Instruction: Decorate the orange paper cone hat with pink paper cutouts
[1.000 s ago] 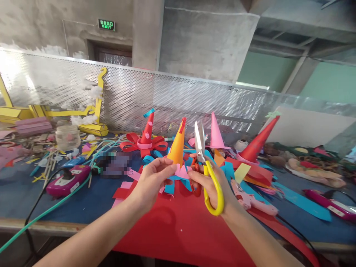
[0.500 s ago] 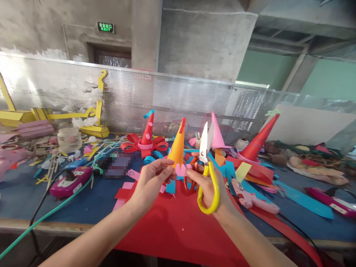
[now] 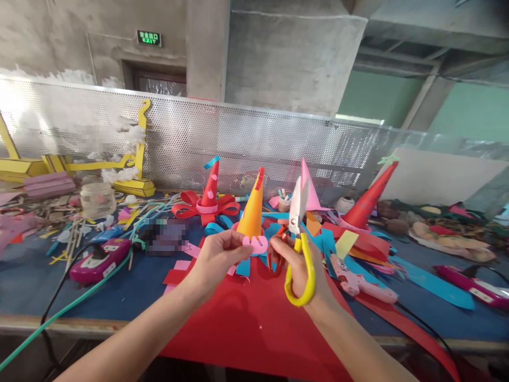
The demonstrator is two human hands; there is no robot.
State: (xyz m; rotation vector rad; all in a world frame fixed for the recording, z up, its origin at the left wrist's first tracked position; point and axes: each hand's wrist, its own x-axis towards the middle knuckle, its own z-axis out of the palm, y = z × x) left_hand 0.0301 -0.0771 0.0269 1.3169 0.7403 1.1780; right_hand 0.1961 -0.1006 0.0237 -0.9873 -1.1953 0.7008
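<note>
Small pink paper cut-out with curved notches in its upper edge (image 3: 256, 244), held up in the air between the two hands, in front of the base of an orange-yellow paper cone with a red strip at its tip (image 3: 251, 209). Pinched at its left end between the thumb and fingers of the bare left hand (image 3: 217, 255). Just beside its right end, the fingertips of the bare right hand (image 3: 296, 265); cannot tell whether touching it. Also gripped in the right hand, fingers curled round, metal scissors with a yellow handle loop and an orange-red one (image 3: 295, 225), blades pointing up in front of a plain pink paper cone (image 3: 312, 191).

Below both wrists, a large flat red sheet (image 3: 254, 323), spread on a blue-topped table (image 3: 131, 302) and jutting past its front edge. To the left, behind, a red paper cone with pink spots (image 3: 210, 185), ringed at the foot by looped red strips. To the right, a pale pink glue gun (image 3: 363, 286), lying on its side near the right forearm; beyond it, a tilted red paper cone with a light green top (image 3: 369, 196).
</note>
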